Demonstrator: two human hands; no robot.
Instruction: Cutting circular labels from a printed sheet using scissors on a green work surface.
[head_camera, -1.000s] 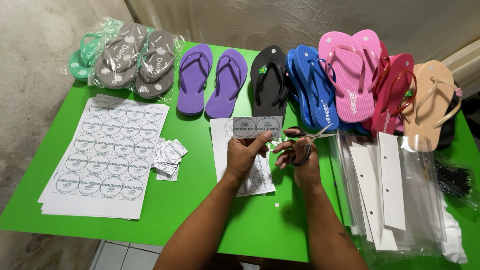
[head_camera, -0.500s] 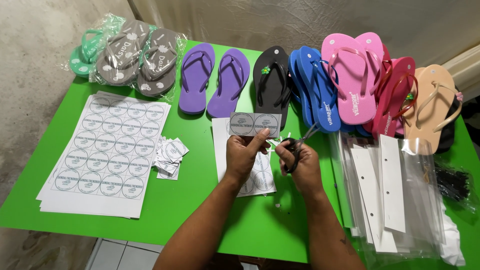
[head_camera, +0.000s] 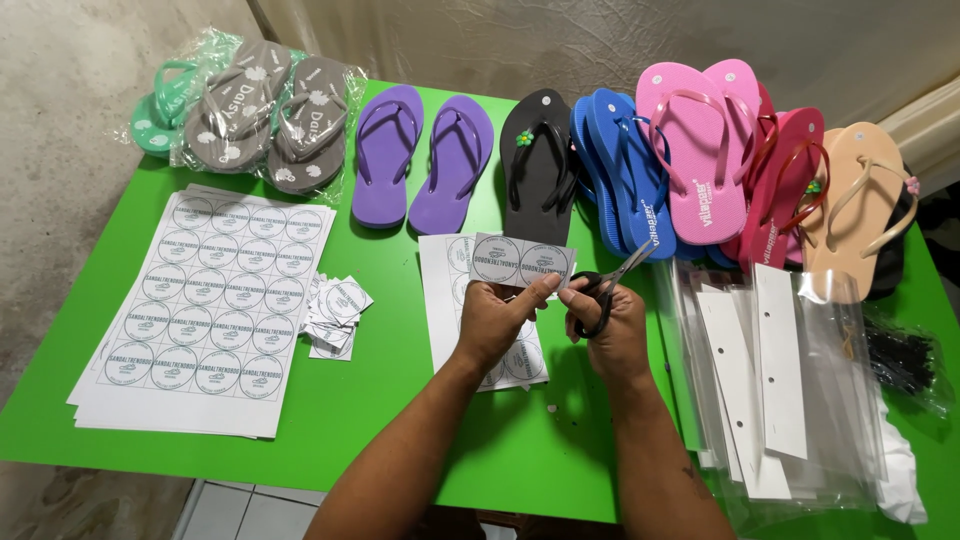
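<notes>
We see the left hand pinching a small paper strip with two round grey labels; the thumb is pressed on its lower edge, the fingers are curled behind it. The right hand is closed around the black handles of a pair of scissors. The silver blades point up and to the right, and we cannot tell if they are apart. The strip is held up just left of the scissors. Under both hands lies a white label sheet, mostly hidden by them. Left of the left hand is a little pile of cut paper squares, then a big sheet of round labels. Just past the strip lies a black flip-flop. Right of the scissors lie clear plastic bags with white card strips.
</notes>
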